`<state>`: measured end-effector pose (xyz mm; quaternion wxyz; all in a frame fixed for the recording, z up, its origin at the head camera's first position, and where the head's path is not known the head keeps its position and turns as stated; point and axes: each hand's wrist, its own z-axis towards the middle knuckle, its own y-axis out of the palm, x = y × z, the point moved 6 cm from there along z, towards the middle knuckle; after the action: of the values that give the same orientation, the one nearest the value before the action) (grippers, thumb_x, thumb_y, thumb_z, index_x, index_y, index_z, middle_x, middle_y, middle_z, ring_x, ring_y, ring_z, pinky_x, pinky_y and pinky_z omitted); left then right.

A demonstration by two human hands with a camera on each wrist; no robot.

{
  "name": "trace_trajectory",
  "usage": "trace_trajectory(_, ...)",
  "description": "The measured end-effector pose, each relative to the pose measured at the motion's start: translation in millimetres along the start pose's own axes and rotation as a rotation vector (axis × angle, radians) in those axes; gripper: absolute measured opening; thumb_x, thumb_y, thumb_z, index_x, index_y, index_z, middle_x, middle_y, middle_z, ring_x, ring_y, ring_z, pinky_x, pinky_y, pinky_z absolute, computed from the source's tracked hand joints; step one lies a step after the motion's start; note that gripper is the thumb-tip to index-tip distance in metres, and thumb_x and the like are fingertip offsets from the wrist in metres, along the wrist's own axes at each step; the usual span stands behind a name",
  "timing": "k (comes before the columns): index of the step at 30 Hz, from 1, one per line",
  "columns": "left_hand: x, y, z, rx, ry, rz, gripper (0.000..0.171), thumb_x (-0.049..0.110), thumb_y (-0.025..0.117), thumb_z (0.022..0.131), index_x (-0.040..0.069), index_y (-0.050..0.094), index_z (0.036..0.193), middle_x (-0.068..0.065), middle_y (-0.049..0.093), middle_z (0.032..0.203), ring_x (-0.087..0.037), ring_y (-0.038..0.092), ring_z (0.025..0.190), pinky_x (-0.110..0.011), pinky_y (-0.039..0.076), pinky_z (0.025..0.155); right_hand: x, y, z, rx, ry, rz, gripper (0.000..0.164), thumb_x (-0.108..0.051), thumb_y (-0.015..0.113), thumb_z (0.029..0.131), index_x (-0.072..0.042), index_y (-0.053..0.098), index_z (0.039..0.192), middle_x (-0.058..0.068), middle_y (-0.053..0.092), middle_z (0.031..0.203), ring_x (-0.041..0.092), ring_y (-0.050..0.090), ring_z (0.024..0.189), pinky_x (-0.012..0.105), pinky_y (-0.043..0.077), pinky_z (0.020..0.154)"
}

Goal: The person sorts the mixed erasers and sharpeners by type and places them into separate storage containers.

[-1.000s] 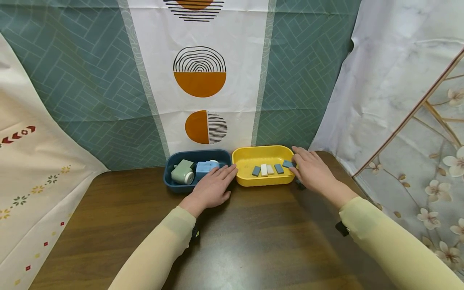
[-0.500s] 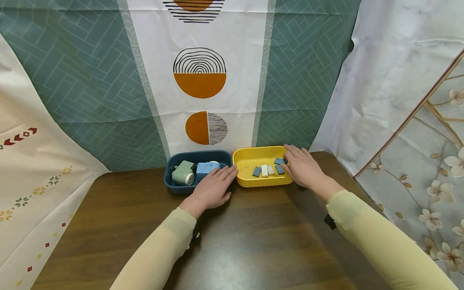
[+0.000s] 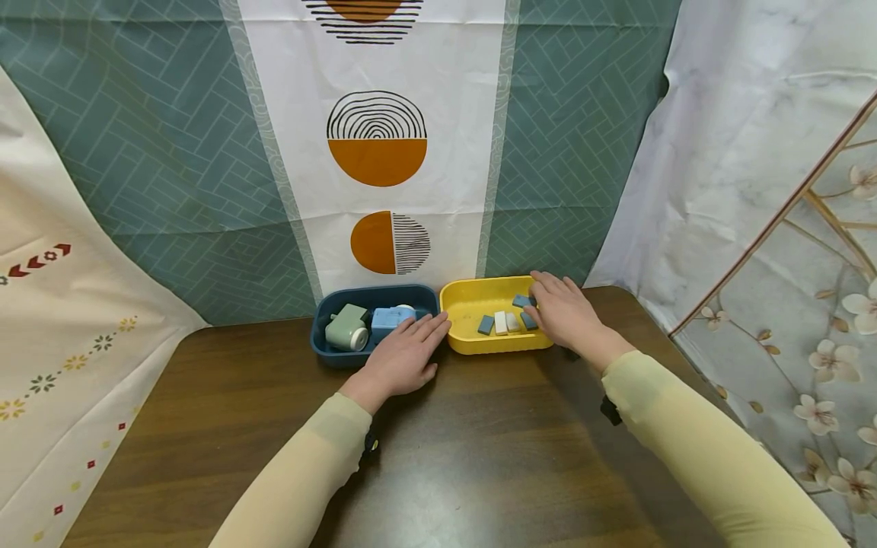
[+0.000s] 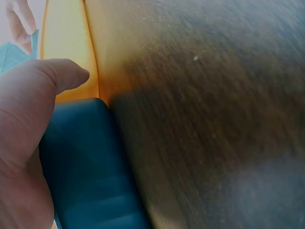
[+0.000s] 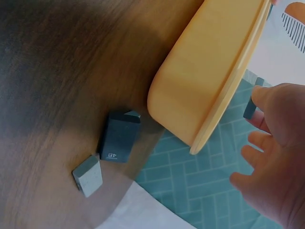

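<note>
My right hand (image 3: 569,312) pinches a dark blue-grey eraser (image 5: 253,98) between thumb and fingertip, over the right part of the yellow tray (image 3: 466,304). Inside that tray lie a blue-grey eraser (image 3: 486,325), a white eraser (image 3: 501,323) and a couple more beside them. My left hand (image 3: 404,354) lies with straight fingers across the touching ends of the navy tray (image 3: 336,358) and the yellow one. In the left wrist view its thumb (image 4: 71,75) reaches over the yellow wall.
In the navy tray sit a sage-green boxy object with a white round end (image 3: 348,327) and a light-blue one (image 3: 389,320). Right of the yellow tray, a black eraser marked 4B (image 5: 120,136) and a grey-white eraser (image 5: 88,176) lie on the wooden table (image 3: 466,441). Cloth hangs behind.
My right hand has moved left from the yellow tray's right end to further over it, carrying the blue-grey eraser. The left hand has stayed in place.
</note>
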<state>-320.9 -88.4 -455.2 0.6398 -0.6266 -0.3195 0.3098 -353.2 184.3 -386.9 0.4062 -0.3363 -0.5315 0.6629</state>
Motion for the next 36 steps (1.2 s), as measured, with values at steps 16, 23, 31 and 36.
trace_trajectory(16, 0.7, 0.2, -0.3, 0.014, 0.008, -0.010, 0.082, 0.034, 0.069, 0.110, 0.016, 0.026, 0.177, 0.000, 0.014, 0.185, -0.026, 0.021, 0.168, -0.047, 0.012, 0.136, 4.7, 9.8, 10.2, -0.031, 0.036, 0.012, 0.030, -0.026, 0.064, 0.114, 0.002, 0.061, 0.124, 0.029, 0.042, 0.168, 0.044, 0.038, 0.158, 0.067, 0.026, 0.129)
trace_trajectory(23, -0.7, -0.2, -0.2, 0.011, 0.008, -0.007, 0.083, 0.035, 0.069, 0.110, 0.017, 0.025, 0.178, 0.000, 0.014, 0.185, -0.025, 0.021, 0.168, -0.046, 0.013, 0.136, 11.5, 11.9, 9.0, -0.067, 0.066, 0.024, 0.041, -0.031, 0.061, 0.115, 0.003, 0.060, 0.139, 0.027, 0.038, 0.172, 0.042, 0.033, 0.161, 0.065, 0.021, 0.131)
trace_trajectory(31, 0.4, -2.6, -0.7, 0.009, 0.009, 0.001, 0.083, 0.034, 0.070, 0.110, 0.017, 0.025, 0.178, -0.001, 0.016, 0.185, -0.026, 0.023, 0.168, -0.046, 0.014, 0.136, 20.0, 10.2, 1.3, -0.083, 0.089, 0.005, 0.060, -0.035, 0.062, 0.115, 0.002, 0.050, 0.160, 0.026, 0.035, 0.174, 0.042, 0.031, 0.162, 0.066, 0.019, 0.132)
trace_trajectory(36, -1.0, 0.0, 0.4, 0.001, -0.001, -0.001, 0.083, 0.035, 0.069, 0.110, 0.018, 0.023, 0.178, 0.001, 0.014, 0.185, -0.025, 0.021, 0.168, -0.045, 0.013, 0.136, 24.4, 9.4, -5.1, -0.075, 0.079, -0.008, 0.065, -0.038, 0.062, 0.115, 0.001, 0.046, 0.164, 0.026, 0.036, 0.173, 0.043, 0.032, 0.161, 0.067, 0.020, 0.131)
